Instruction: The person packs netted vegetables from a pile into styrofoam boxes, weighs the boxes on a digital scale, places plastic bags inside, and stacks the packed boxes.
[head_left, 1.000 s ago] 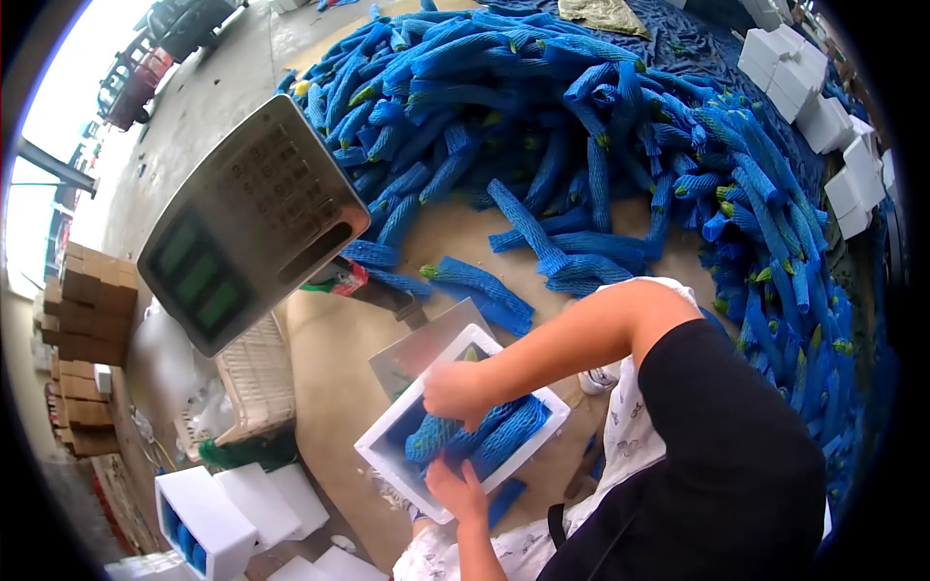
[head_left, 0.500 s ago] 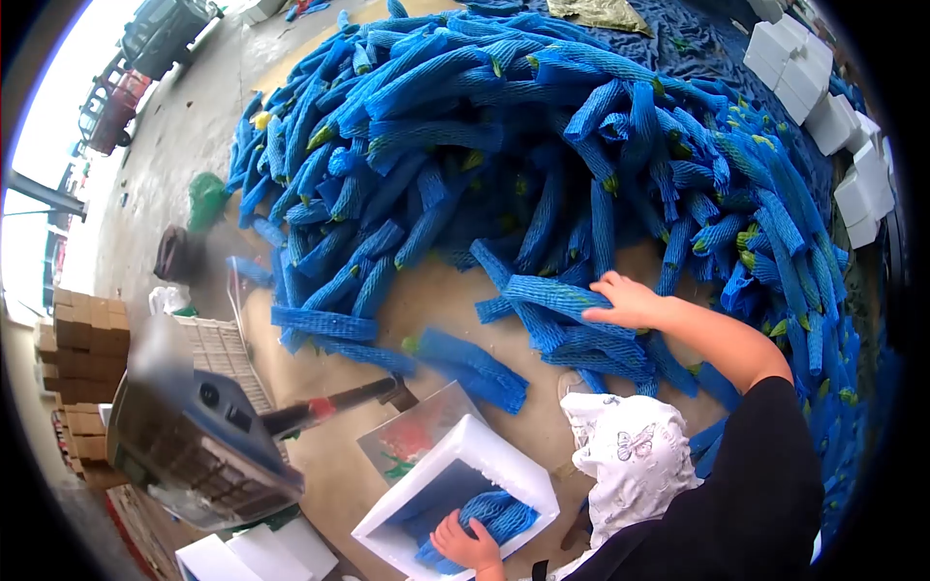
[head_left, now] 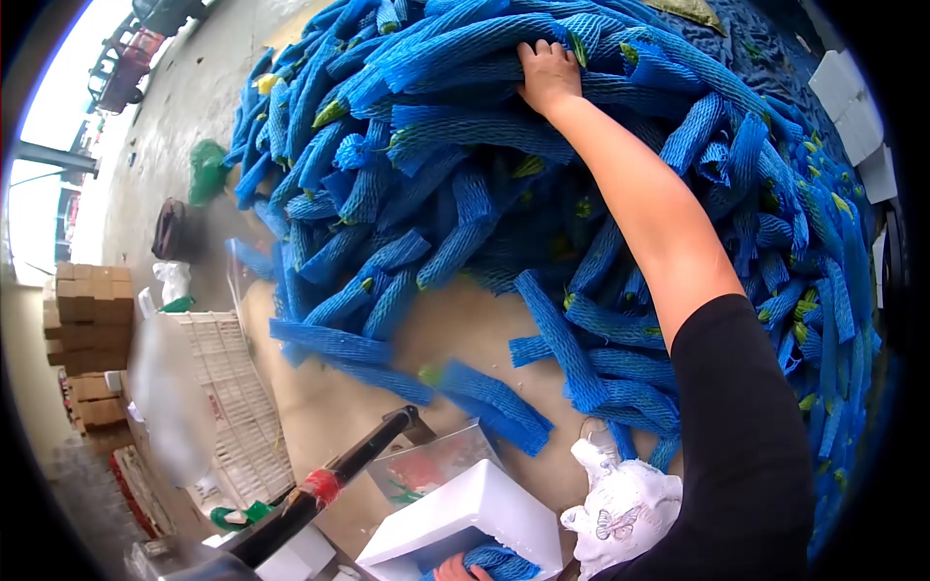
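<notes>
My right hand [head_left: 549, 73] reaches up to the top of the heap. Its fingers curl over a long green vegetable in a blue foam net sleeve [head_left: 475, 60], one of many piled there. Low in the view, my left hand [head_left: 459, 569] is partly cut off by the bottom edge. It rests inside a white foam box [head_left: 441, 513], its fingers bent against a blue-netted vegetable [head_left: 502, 560]. Green tips stick out of several sleeves. White cloth with a butterfly print [head_left: 620, 518] lies beside the box.
A dark pole with a red band [head_left: 325, 484] slants up near the box, beside a clear bin [head_left: 436, 465]. Loose netted vegetables [head_left: 494, 402] lie on the tan floor. To the left are a white crate [head_left: 228, 397], stacked cartons [head_left: 92, 315] and a green bag [head_left: 206, 172].
My right hand has moved up from the lower netted vegetables to the heap's top. My left hand stays in the box, now lower in view. The whole view has shifted.
</notes>
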Action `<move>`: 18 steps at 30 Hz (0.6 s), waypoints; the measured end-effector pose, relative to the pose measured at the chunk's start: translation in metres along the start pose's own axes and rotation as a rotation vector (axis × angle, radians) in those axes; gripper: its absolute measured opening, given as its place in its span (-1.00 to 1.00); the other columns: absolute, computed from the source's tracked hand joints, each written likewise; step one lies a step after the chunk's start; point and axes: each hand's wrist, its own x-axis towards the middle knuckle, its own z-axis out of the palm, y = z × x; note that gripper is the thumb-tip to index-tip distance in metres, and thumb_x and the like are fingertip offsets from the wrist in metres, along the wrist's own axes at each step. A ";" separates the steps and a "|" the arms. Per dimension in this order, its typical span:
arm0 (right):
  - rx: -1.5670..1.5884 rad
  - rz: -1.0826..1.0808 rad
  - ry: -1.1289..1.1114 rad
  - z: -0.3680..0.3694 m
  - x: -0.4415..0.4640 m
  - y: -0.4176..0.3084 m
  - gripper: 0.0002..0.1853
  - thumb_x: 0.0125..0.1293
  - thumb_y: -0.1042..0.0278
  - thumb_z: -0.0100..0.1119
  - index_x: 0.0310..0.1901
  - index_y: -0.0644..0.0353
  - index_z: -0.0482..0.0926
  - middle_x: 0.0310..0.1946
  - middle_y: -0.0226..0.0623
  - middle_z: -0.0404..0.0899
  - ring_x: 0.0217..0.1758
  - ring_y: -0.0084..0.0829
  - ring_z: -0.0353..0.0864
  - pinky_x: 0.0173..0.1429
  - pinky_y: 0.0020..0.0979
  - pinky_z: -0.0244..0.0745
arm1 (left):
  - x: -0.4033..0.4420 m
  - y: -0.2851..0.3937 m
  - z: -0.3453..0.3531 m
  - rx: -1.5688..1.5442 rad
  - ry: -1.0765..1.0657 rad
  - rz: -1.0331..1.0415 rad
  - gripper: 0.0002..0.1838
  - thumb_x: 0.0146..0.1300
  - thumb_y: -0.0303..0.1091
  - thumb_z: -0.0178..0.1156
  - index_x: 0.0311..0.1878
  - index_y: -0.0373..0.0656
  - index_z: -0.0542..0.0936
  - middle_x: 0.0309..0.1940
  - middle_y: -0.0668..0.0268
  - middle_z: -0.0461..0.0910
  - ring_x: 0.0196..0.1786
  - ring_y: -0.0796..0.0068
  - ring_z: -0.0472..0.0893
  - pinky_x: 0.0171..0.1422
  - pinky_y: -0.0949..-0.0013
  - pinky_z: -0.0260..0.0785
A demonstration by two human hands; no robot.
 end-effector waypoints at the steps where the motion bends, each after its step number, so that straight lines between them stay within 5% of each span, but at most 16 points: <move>1: -0.001 -0.039 0.115 0.009 -0.006 0.005 -0.48 -0.01 0.23 0.41 0.02 0.03 0.47 -0.09 -0.27 0.51 0.06 -0.22 0.48 0.19 -0.23 0.32 | -0.001 -0.002 0.002 -0.006 -0.020 0.004 -0.56 0.27 -0.04 -0.02 -0.04 -0.20 0.57 -0.09 0.01 0.52 -0.01 -0.08 0.44 0.25 -0.06 0.15; 5: 0.028 -0.333 0.121 -0.052 -0.057 0.013 -0.71 -0.03 0.14 0.37 -0.28 0.05 0.58 -0.31 -0.35 0.58 -0.13 -0.31 0.54 -0.05 -0.26 0.34 | 0.005 0.003 -0.006 0.056 -0.038 0.045 -0.55 0.32 -0.04 -0.07 -0.02 -0.25 0.54 -0.11 -0.05 0.53 -0.06 -0.15 0.44 0.13 -0.07 0.22; 7: 0.085 -0.343 -0.018 -0.063 -0.095 0.025 -0.59 -0.15 -0.02 0.43 -0.31 0.03 0.57 -0.32 -0.37 0.56 -0.14 -0.31 0.53 -0.06 -0.26 0.30 | 0.009 0.005 -0.007 0.077 -0.048 0.041 -0.53 0.33 -0.03 -0.09 -0.02 -0.26 0.53 -0.12 -0.05 0.53 -0.07 -0.14 0.45 0.12 -0.07 0.23; 9: 0.210 -0.316 -0.321 -0.083 -0.124 0.035 -0.47 -0.11 -0.07 0.40 -0.09 -0.03 0.59 -0.20 -0.36 0.57 -0.05 -0.26 0.55 0.00 -0.18 0.42 | 0.008 0.005 -0.012 0.068 -0.064 0.049 -0.52 0.34 -0.03 -0.10 -0.01 -0.27 0.53 -0.13 -0.05 0.53 -0.07 -0.14 0.46 0.11 -0.07 0.24; 11: 0.568 -0.355 -0.229 -0.131 -0.114 0.048 -0.42 -0.09 -0.02 0.38 0.02 -0.02 0.57 -0.02 -0.24 0.54 0.08 -0.23 0.52 0.20 -0.17 0.40 | 0.011 0.009 -0.009 0.062 -0.067 0.046 -0.52 0.34 -0.03 -0.11 -0.01 -0.27 0.54 -0.13 -0.05 0.54 -0.07 -0.14 0.46 0.11 -0.06 0.24; 12: 0.475 -0.353 -0.066 -0.123 -0.090 0.072 -0.44 -0.02 0.05 0.32 0.08 -0.04 0.53 0.11 -0.23 0.48 0.16 -0.22 0.49 0.24 -0.21 0.37 | 0.010 0.010 -0.009 0.051 -0.085 0.027 -0.52 0.34 -0.03 -0.11 -0.01 -0.27 0.54 -0.12 -0.06 0.54 -0.06 -0.14 0.45 0.11 -0.05 0.24; 14: 0.298 -0.241 0.112 -0.110 -0.045 0.125 -0.39 0.00 0.14 0.28 0.18 -0.04 0.44 0.12 -0.21 0.48 0.17 -0.19 0.48 0.31 -0.15 0.31 | 0.009 0.008 -0.016 0.057 -0.099 0.026 -0.52 0.34 -0.04 -0.11 0.00 -0.27 0.55 -0.12 -0.06 0.54 -0.05 -0.13 0.45 0.12 -0.05 0.24; 16: -0.178 0.324 -0.266 -0.089 -0.031 0.174 -0.30 0.21 -0.15 0.06 0.37 -0.14 0.24 0.45 -0.12 0.05 0.52 -0.20 0.01 0.53 -0.05 -0.16 | 0.012 0.011 -0.015 0.074 -0.120 0.002 -0.53 0.34 -0.05 -0.09 0.01 -0.26 0.55 -0.11 -0.07 0.53 -0.04 -0.14 0.44 0.12 -0.03 0.24; 17: 0.157 0.519 -0.532 -0.084 -0.044 0.185 -0.30 0.21 -0.34 -0.06 0.31 -0.13 0.32 0.38 -0.07 0.20 0.41 -0.14 0.22 0.46 -0.07 0.00 | 0.015 0.010 -0.014 0.072 -0.115 0.015 -0.53 0.34 -0.05 -0.09 0.01 -0.26 0.55 -0.11 -0.07 0.53 -0.04 -0.14 0.44 0.12 -0.03 0.24; 18: 0.074 0.360 -0.538 -0.097 -0.057 0.187 -0.31 0.21 -0.36 -0.09 0.27 -0.12 0.37 0.31 -0.05 0.29 0.37 -0.16 0.29 0.41 -0.05 0.06 | 0.014 0.007 -0.017 0.068 -0.100 0.016 -0.53 0.34 -0.05 -0.09 0.00 -0.26 0.55 -0.10 -0.07 0.53 -0.03 -0.13 0.44 0.12 -0.04 0.23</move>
